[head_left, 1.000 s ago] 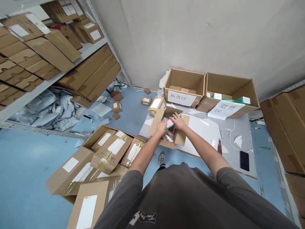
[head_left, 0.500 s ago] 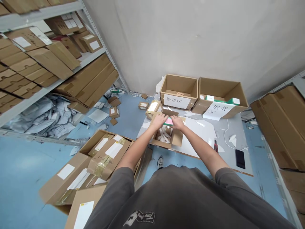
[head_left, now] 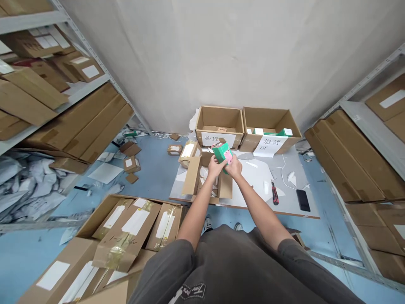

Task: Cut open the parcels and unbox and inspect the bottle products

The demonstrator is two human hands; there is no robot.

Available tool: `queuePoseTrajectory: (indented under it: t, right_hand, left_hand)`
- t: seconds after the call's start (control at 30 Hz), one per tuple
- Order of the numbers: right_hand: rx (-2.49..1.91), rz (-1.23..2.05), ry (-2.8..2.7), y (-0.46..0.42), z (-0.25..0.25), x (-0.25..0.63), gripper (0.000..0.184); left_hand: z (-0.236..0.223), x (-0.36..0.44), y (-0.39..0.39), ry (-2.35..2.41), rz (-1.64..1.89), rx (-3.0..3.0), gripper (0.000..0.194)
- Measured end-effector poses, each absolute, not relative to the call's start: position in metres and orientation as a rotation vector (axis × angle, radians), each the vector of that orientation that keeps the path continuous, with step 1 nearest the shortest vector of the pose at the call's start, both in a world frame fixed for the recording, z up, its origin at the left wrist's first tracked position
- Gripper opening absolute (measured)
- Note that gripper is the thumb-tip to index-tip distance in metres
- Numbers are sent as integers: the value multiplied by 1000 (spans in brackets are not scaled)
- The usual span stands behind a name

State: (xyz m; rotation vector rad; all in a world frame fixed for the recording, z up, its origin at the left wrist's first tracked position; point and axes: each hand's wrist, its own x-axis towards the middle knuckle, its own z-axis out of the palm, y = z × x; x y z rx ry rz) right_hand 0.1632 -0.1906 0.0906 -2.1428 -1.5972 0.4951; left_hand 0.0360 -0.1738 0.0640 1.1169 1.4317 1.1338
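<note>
Between my two hands is a small green box [head_left: 220,151] with a pink label, tilted and raised above an opened cardboard carton [head_left: 192,177]. My left hand [head_left: 215,167] grips its lower left side. My right hand [head_left: 234,166] closes on its lower right side, beside the pink label. The carton's flaps stand spread, and crumpled white paper [head_left: 204,174] shows inside it. Part of the carton is hidden behind my forearms.
Two open cardboard bins [head_left: 220,118] with handwritten signs stand at the table's back; the right one holds green-and-white boxes. A red utility knife [head_left: 275,193] and a black phone [head_left: 303,200] lie on the table's right. A large carton of parcels [head_left: 126,230] stands at lower left.
The green box has come up out of the carton and is turned so its large green face shows. Both hands have risen with it. The view has shifted to the right.
</note>
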Motion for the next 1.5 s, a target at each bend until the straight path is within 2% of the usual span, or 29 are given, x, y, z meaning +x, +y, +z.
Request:
queuePoseTrajectory:
  t: [0.13,0.43,0.6,0.77,0.87,0.97,1.07,1.2,1.5]
  right_hand:
    - [-2264,422,-1380,-201,95,166,34]
    - [-2311,355,-1110,-215,79,208,50]
    - [-2289,344,-1117,-223,74,245,57]
    - [-2098,454,-1236,-232,78,281,84]
    - [-1784,701,-1220,-238,76,308,93]
    - [-1433,1087,-1059,-240,70,330,91]
    - [-1225,1320,-961,-239,66,341,78]
    - [-1195,1332,-891,-239,67,347,65]
    - [-1234,1290,-869,-243,67,355,65]
  left_hand:
    - [70,71,-157,1387,1045,1119,83]
    - [59,132,-144,1174,929,1139,69]
    - [55,171,-148,1054,889,1021,70]
    - [70,184,-142,979,863,973,77]
    - [82,184,-135,968,894,1002,71]
    - [91,184,-132,947,928,1040,67]
    - [96,188,-134,924,912,1080,69]
    - [99,198,-140,894,907,1108,73]
    - [102,211,-145,894,861,1154,75]
